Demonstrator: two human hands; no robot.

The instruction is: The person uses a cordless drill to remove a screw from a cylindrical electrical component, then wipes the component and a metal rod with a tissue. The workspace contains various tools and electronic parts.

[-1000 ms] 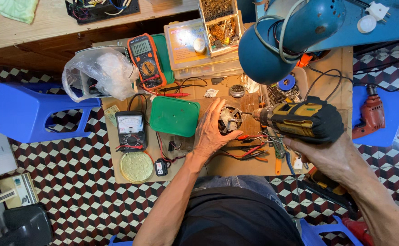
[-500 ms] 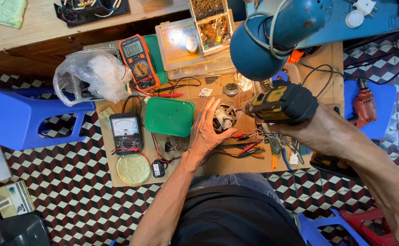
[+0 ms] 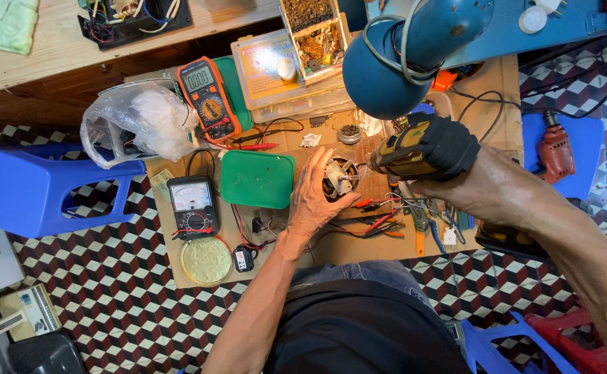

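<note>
My left hand (image 3: 315,196) grips a small round motor part (image 3: 338,177) on the cardboard work surface (image 3: 296,256). My right hand (image 3: 471,181) holds a black and yellow cordless drill (image 3: 421,147), its nose pointing left and touching the top of the motor part. The drill's handle is hidden inside my fist. A green lidded box (image 3: 258,179) lies just left of my left hand.
An orange multimeter (image 3: 208,99), an analog meter (image 3: 191,206), a round yellow tin (image 3: 206,260), red pliers and screwdrivers (image 3: 386,221) lie around. A blue lamp head (image 3: 407,48) hangs above. Blue stools (image 3: 37,190) and a red drill (image 3: 555,154) flank the board.
The drill has tilted up and moved left onto the motor part. My left hand keeps its grip in the same place.
</note>
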